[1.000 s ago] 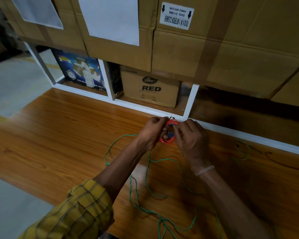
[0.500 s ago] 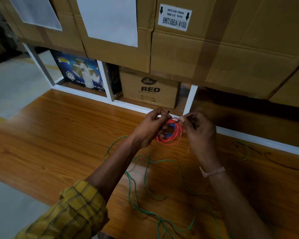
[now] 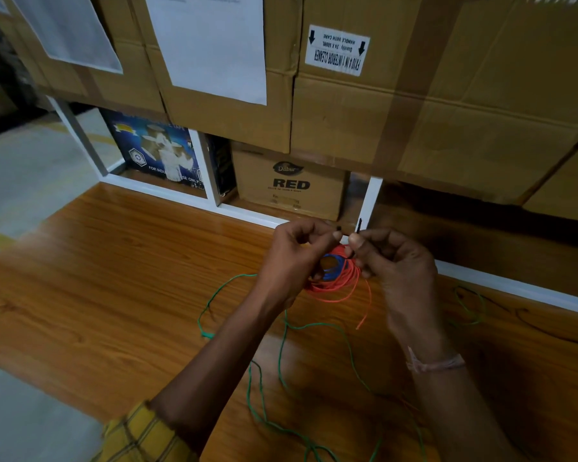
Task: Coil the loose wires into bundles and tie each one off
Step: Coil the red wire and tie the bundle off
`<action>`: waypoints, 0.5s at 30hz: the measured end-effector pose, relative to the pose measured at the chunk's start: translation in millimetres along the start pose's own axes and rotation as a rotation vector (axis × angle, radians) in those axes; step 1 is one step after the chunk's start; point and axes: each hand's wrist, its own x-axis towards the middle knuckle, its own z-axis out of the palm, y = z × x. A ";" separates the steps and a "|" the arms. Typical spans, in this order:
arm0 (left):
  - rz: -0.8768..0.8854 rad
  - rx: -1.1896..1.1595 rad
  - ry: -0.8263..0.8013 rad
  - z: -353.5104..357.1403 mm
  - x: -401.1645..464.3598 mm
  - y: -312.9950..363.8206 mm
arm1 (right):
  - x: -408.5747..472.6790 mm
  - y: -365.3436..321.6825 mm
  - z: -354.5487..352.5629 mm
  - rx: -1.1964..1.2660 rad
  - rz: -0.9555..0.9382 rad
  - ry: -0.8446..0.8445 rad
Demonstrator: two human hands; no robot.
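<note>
A coil of red wire [image 3: 339,284] with blue wire [image 3: 331,266] inside it hangs between my hands, just above the wooden table [image 3: 114,278]. My left hand [image 3: 292,258] pinches one end of a thin black tie [image 3: 358,225], and my right hand [image 3: 392,261] pinches the other end, which sticks up above my thumb. A loose red tail trails down onto the table. A long green wire [image 3: 282,348] lies uncoiled on the table under my forearms.
Stacked cardboard boxes [image 3: 414,111] fill the white shelf frame [image 3: 371,198] right behind the table. A smaller box marked RED [image 3: 291,185] stands in the lower shelf. Another thin wire [image 3: 471,301] lies at the table's right side. Grey floor lies to the left.
My hands have lifted the coil off the table and drawn slightly apart, each now pinching an end of the black tie. The red tail has dropped free below.
</note>
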 end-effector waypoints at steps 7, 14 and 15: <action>0.061 -0.050 0.034 -1.6 -17.2 12.1 | -17.3 -27.4 -1.6 -0.197 -0.074 -0.010; 0.097 -0.040 0.049 1.0 -22.7 17.4 | -25.3 -39.6 2.7 -0.395 -0.203 0.061; 0.098 -0.039 0.048 2.2 -24.0 18.3 | -26.2 -40.5 3.6 -0.424 -0.240 0.078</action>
